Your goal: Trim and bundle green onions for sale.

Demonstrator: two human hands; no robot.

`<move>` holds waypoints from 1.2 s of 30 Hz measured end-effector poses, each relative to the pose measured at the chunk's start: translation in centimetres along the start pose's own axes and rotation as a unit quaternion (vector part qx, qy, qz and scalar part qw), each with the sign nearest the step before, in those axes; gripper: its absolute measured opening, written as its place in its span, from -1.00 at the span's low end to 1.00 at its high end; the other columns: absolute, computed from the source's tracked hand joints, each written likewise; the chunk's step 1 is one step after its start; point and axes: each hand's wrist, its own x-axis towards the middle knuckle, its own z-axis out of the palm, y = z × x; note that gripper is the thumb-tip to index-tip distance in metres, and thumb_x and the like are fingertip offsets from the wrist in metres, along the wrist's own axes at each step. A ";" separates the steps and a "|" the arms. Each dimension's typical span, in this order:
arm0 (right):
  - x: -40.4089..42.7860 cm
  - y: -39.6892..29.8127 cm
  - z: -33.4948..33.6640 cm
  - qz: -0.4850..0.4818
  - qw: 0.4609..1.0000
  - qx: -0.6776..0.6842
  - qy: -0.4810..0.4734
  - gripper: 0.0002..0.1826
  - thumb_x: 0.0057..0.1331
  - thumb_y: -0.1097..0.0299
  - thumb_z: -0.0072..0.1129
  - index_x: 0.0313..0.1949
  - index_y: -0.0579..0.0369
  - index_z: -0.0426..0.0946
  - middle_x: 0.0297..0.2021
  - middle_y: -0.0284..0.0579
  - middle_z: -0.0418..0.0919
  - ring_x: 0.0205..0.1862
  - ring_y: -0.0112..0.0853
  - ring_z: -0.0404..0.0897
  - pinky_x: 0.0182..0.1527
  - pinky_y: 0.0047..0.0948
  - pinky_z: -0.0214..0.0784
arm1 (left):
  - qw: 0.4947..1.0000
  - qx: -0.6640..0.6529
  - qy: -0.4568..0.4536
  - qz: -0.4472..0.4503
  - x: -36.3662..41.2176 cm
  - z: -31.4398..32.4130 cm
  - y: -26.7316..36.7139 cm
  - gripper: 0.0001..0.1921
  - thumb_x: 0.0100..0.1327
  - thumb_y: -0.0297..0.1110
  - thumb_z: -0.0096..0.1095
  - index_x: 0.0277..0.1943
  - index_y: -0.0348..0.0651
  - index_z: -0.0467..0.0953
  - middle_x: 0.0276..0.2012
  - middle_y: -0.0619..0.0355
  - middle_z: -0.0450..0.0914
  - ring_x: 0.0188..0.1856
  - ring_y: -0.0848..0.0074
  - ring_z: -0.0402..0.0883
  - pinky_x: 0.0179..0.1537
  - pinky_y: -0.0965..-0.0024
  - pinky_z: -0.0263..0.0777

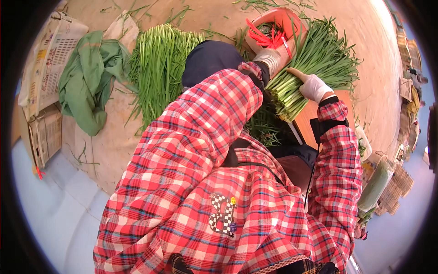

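Note:
A thick bundle of long green leafy stalks, likely garlic chives, lies at the upper right with its cut ends toward me. My right hand, in a white glove, holds its side, one digit stretched across the stems and the other fingers hidden. My left hand, also gloved, reaches to the near rim of a pink plastic basin. Red tie strips lie in the basin, and one red strip shows right at the left fingers. Whether those fingers grip the strip cannot be made out.
A larger pile of chives lies left of my knee. Beyond it are a green cloth and plastic crates. A wooden board is under the bundle; loose leaves lie between my legs. More crates stand at right.

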 end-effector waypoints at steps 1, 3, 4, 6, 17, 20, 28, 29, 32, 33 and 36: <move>-0.2 0.4 0.3 0.000 1.000 0.006 0.009 -0.29 0.14 0.52 -0.08 0.30 -0.40 0.21 -0.16 0.20 0.57 -0.08 -0.01 0.56 -0.05 -0.21 0.40 | 0.997 0.071 -0.032 0.018 -0.7 0.3 0.1 -0.71 0.29 -0.26 -0.04 0.02 -0.10 0.45 -0.11 -0.04 0.57 -0.14 0.13 0.61 -0.20 -0.02 0.46; -0.4 1.0 0.9 0.009 1.000 0.004 0.015 -0.28 0.13 0.52 -0.09 0.30 -0.43 0.20 -0.19 0.21 0.57 -0.10 0.00 0.57 -0.07 -0.20 0.41 | 0.971 0.211 -0.097 0.056 -3.0 1.2 0.7 -0.67 0.29 -0.29 -0.07 0.08 -0.11 0.44 -0.02 -0.05 0.57 -0.06 0.09 0.60 -0.08 -0.02 0.46; -0.4 1.2 1.1 0.014 1.000 0.005 0.025 -0.27 0.13 0.52 -0.09 0.31 -0.45 0.19 -0.21 0.22 0.57 -0.13 0.00 0.58 -0.08 -0.20 0.41 | 0.971 0.211 -0.099 0.056 -4.4 1.4 1.0 -0.67 0.29 -0.29 -0.07 0.08 -0.11 0.44 -0.02 -0.05 0.57 -0.06 0.09 0.60 -0.08 -0.02 0.46; -0.5 1.4 1.6 0.005 0.999 -0.012 0.037 -0.26 0.13 0.51 -0.09 0.31 -0.48 0.18 -0.23 0.22 0.58 -0.16 0.01 0.58 -0.10 -0.19 0.42 | 0.928 0.335 -0.075 0.148 -6.9 2.2 2.0 -0.63 0.24 -0.34 -0.05 0.11 -0.03 0.45 0.00 -0.04 0.57 0.03 0.10 0.55 0.04 0.11 0.41; -0.7 -0.9 -0.3 0.045 0.997 -0.069 0.000 -0.23 0.13 0.46 -0.01 0.35 -0.40 0.09 -0.31 0.21 0.59 -0.22 0.03 0.60 -0.18 -0.13 0.44 | 0.959 0.194 -0.101 0.182 -8.4 1.7 2.1 -0.64 0.19 -0.50 -0.03 0.01 -0.02 0.59 -0.21 0.06 0.68 -0.17 0.28 0.66 -0.09 0.31 0.50; -0.6 -1.3 -0.4 0.028 0.994 -0.103 -0.003 -0.25 0.13 0.43 -0.02 0.35 -0.35 0.11 -0.26 0.17 0.60 -0.20 0.01 0.60 -0.18 -0.15 0.44 | 0.912 0.379 -0.017 0.155 -7.1 1.0 4.1 -0.70 0.22 -0.27 0.05 -0.02 -0.02 0.60 0.04 0.00 0.55 0.08 0.19 0.54 0.10 0.14 0.41; -1.5 -1.4 -0.6 0.069 0.994 -0.080 -0.003 -0.31 0.17 0.33 -0.03 0.33 -0.48 0.16 -0.23 0.08 0.61 -0.17 -0.04 0.61 -0.15 -0.19 0.45 | 0.972 0.117 0.062 0.194 -2.5 -3.2 5.4 -0.52 0.11 -0.54 -0.01 0.10 0.08 0.52 -0.27 0.15 0.63 -0.47 0.44 0.53 -0.44 0.43 0.44; -1.4 -1.3 -0.7 0.066 0.994 -0.082 -0.007 -0.29 0.17 0.34 -0.03 0.33 -0.49 0.15 -0.24 0.08 0.61 -0.18 -0.05 0.62 -0.16 -0.19 0.45 | 0.977 0.019 -0.013 0.213 -2.2 -3.2 5.4 -0.47 0.09 -0.62 -0.06 0.12 0.09 0.52 -0.31 0.25 0.62 -0.56 0.57 0.44 -0.50 0.53 0.38; -1.3 -1.1 -0.5 0.060 0.995 -0.075 -0.005 -0.29 0.16 0.33 -0.01 0.34 -0.48 0.14 -0.24 0.07 0.61 -0.19 -0.06 0.62 -0.17 -0.20 0.45 | 0.971 -0.055 -0.111 0.203 -2.1 -3.0 5.6 -0.49 0.11 -0.63 -0.01 0.11 0.05 0.54 -0.35 0.28 0.60 -0.58 0.60 0.42 -0.55 0.54 0.33; -1.2 -0.9 -0.4 0.044 0.997 -0.068 0.011 -0.29 0.16 0.33 0.00 0.34 -0.47 0.15 -0.25 0.07 0.61 -0.19 -0.07 0.62 -0.17 -0.20 0.46 | 0.963 -0.125 -0.115 0.210 -2.5 -3.0 5.6 -0.51 0.12 -0.62 0.01 0.10 0.02 0.54 -0.39 0.30 0.58 -0.58 0.65 0.38 -0.55 0.57 0.29; -1.2 -0.7 0.0 0.031 0.996 -0.063 0.049 -0.27 0.11 0.33 0.05 0.30 -0.54 0.18 -0.38 0.05 0.61 -0.30 -0.05 0.62 -0.25 -0.19 0.46 | 0.966 -0.122 -0.127 0.191 -3.7 -3.2 5.9 -0.55 0.14 -0.59 0.05 0.09 -0.01 0.55 -0.40 0.34 0.56 -0.53 0.73 0.37 -0.48 0.61 0.28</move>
